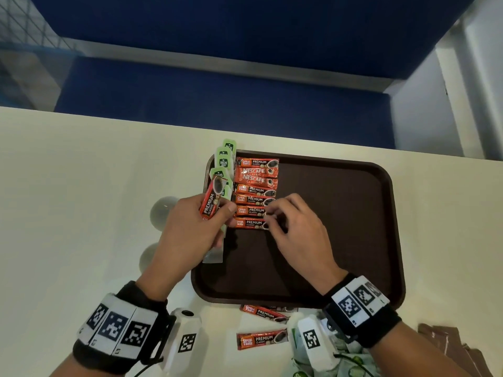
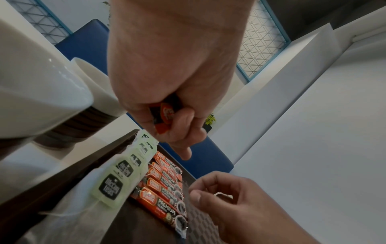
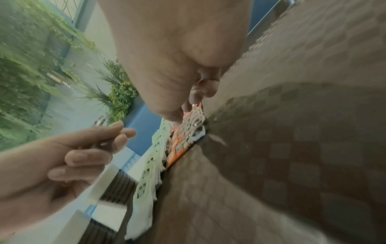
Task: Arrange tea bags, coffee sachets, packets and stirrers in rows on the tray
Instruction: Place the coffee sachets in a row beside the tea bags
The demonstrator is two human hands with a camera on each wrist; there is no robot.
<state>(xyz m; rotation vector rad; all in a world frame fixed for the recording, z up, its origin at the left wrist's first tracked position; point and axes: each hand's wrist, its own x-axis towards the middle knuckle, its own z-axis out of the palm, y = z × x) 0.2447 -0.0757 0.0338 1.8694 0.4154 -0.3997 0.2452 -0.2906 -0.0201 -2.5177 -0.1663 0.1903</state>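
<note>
A brown tray [image 1: 340, 213] lies on the white table. Green tea bags [image 1: 224, 159] run along its left edge, with a column of red coffee sachets [image 1: 255, 180] beside them. My left hand [image 1: 217, 210] grips one more red coffee sachet [image 1: 212, 201] over the tray's left edge, its end showing between the curled fingers [image 2: 165, 113]. My right hand [image 1: 270, 220] is curled at the right ends of the lowest sachets and pinches the end of the bottom coffee sachet [image 3: 193, 113] between thumb and fingers. The tea bags [image 2: 117, 183] and sachets [image 2: 165, 186] overlap slightly.
Two loose red sachets [image 1: 262, 340] lie on the table in front of the tray. Brown packets [image 1: 449, 344] sit at the bottom right. White cups [image 1: 163, 210] stand left of the tray. Most of the tray's right part is bare. A blue seat lies beyond the table's far edge.
</note>
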